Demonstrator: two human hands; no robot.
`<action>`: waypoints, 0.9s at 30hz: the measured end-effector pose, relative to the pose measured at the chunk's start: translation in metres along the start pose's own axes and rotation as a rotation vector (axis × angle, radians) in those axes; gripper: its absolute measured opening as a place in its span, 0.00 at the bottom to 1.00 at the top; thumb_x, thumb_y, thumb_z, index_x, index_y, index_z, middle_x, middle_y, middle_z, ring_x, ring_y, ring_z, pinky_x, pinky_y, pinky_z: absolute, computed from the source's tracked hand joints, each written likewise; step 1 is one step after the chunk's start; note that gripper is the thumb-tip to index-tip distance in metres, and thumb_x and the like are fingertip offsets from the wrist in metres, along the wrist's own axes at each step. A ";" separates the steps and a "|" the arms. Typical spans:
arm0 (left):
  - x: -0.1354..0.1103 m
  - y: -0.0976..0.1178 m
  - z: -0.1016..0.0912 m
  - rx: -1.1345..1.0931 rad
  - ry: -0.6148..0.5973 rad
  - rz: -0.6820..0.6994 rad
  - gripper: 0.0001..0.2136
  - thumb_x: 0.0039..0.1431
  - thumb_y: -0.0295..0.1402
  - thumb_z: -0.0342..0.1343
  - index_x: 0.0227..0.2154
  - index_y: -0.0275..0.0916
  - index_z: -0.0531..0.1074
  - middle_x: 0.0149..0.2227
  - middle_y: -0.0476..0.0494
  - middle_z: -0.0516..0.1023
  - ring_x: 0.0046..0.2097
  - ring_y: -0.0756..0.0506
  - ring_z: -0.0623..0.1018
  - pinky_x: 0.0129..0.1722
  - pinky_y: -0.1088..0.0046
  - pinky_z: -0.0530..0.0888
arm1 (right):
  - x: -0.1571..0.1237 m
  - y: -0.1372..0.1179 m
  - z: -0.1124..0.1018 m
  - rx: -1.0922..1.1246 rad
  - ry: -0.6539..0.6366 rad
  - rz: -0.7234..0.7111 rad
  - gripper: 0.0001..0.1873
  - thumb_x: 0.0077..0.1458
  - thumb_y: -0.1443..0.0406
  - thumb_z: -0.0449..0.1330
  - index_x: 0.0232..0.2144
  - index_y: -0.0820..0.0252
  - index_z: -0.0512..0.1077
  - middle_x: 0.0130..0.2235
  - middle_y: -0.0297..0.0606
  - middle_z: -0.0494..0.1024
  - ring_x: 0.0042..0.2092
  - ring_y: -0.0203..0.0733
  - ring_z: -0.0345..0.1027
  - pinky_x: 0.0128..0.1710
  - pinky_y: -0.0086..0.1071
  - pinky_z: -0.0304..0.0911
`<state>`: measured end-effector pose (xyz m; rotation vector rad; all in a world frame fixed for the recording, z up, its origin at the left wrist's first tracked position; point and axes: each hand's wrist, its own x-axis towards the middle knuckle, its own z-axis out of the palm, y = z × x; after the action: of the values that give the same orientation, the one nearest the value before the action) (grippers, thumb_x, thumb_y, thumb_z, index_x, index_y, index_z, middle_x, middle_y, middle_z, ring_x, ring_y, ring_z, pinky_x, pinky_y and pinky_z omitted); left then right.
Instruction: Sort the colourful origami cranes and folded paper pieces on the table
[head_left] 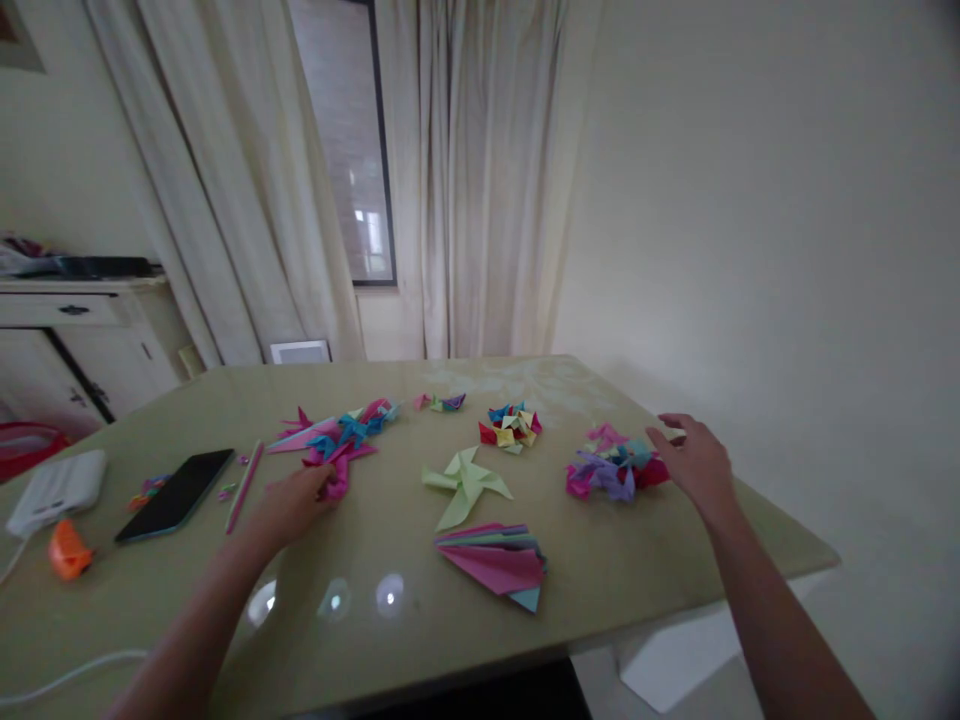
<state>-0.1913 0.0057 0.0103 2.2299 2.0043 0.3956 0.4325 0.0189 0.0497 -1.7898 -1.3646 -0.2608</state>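
My left hand is at a heap of folded-paper pieces on the left, its fingers curled and closed on a magenta origami piece; the fingertips are partly hidden. Blue origami pieces lie just behind that one. My right hand is beside the right edge of another origami pile in purple, magenta and teal, with thumb and fingers apart and nothing held. Between the hands lie a pale green paper pinwheel and, nearer me, a stack of folded-paper planes in pink, green and blue.
Farther back are a cluster of small paper pieces and a short paper row. On the left lie a pink stick, a phone, an orange object and a white box with a cable. A wall stands right of the table.
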 end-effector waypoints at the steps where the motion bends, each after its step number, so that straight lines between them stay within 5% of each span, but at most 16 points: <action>1: 0.001 0.005 -0.002 -0.013 -0.021 0.008 0.05 0.55 0.34 0.56 0.33 0.40 0.74 0.35 0.40 0.82 0.38 0.39 0.80 0.37 0.65 0.71 | -0.005 -0.006 0.003 -0.002 0.078 -0.044 0.22 0.56 0.53 0.60 0.46 0.61 0.78 0.42 0.48 0.79 0.33 0.47 0.72 0.41 0.44 0.68; 4: 0.000 0.023 -0.009 -0.228 -0.032 0.062 0.07 0.57 0.36 0.56 0.35 0.40 0.74 0.33 0.42 0.81 0.37 0.39 0.80 0.39 0.63 0.74 | -0.029 -0.041 0.011 0.100 0.238 -0.163 0.22 0.60 0.54 0.57 0.48 0.63 0.77 0.45 0.50 0.76 0.36 0.47 0.70 0.43 0.44 0.69; 6: -0.003 0.042 -0.015 -0.504 -0.015 0.127 0.12 0.59 0.40 0.58 0.42 0.40 0.75 0.37 0.43 0.81 0.40 0.40 0.81 0.44 0.61 0.77 | -0.050 -0.076 0.016 0.241 0.186 -0.238 0.18 0.64 0.55 0.56 0.46 0.61 0.77 0.43 0.47 0.76 0.37 0.46 0.70 0.43 0.42 0.69; 9: -0.009 0.084 -0.022 -0.871 -0.045 0.246 0.20 0.61 0.44 0.62 0.53 0.42 0.72 0.46 0.42 0.80 0.50 0.41 0.81 0.53 0.59 0.78 | -0.082 -0.139 0.024 0.519 -0.224 -0.392 0.15 0.67 0.55 0.58 0.44 0.59 0.77 0.39 0.41 0.78 0.36 0.43 0.71 0.40 0.36 0.69; 14: -0.012 0.148 -0.028 -1.057 -0.187 0.540 0.22 0.64 0.37 0.63 0.59 0.43 0.67 0.49 0.39 0.79 0.51 0.43 0.80 0.55 0.62 0.77 | -0.115 -0.217 0.046 0.975 -0.813 -0.461 0.27 0.63 0.55 0.67 0.61 0.52 0.70 0.55 0.42 0.76 0.48 0.43 0.76 0.44 0.34 0.72; 18: -0.012 0.161 -0.028 -0.964 -0.130 0.649 0.21 0.66 0.32 0.61 0.60 0.44 0.66 0.50 0.40 0.79 0.51 0.44 0.80 0.55 0.64 0.76 | -0.119 -0.226 0.067 1.160 -0.896 -0.385 0.25 0.58 0.54 0.72 0.54 0.53 0.74 0.47 0.38 0.80 0.44 0.44 0.78 0.44 0.36 0.72; 21: -0.010 0.158 -0.026 -0.934 -0.092 0.658 0.22 0.66 0.31 0.61 0.60 0.46 0.65 0.53 0.40 0.77 0.50 0.44 0.81 0.54 0.64 0.77 | -0.118 -0.218 0.071 1.212 -0.869 -0.354 0.18 0.56 0.54 0.73 0.43 0.55 0.77 0.51 0.40 0.79 0.44 0.43 0.78 0.43 0.36 0.73; 25: 0.005 0.146 -0.024 -0.833 -0.010 0.659 0.23 0.65 0.34 0.60 0.61 0.48 0.65 0.59 0.40 0.73 0.56 0.42 0.78 0.57 0.60 0.76 | -0.107 -0.206 0.069 1.010 -0.768 -0.465 0.12 0.58 0.55 0.71 0.37 0.56 0.78 0.54 0.42 0.75 0.48 0.43 0.75 0.43 0.35 0.72; 27: 0.017 0.131 -0.021 -0.684 0.117 0.535 0.21 0.65 0.37 0.59 0.60 0.46 0.67 0.60 0.39 0.73 0.60 0.39 0.75 0.59 0.56 0.74 | -0.090 -0.199 0.075 0.861 -0.629 -0.478 0.10 0.60 0.56 0.69 0.37 0.56 0.78 0.50 0.42 0.76 0.48 0.44 0.74 0.44 0.36 0.71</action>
<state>-0.0699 0.0058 0.0662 2.2361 1.0166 1.0874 0.2010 0.0197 0.0460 -0.8177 -1.9323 0.6187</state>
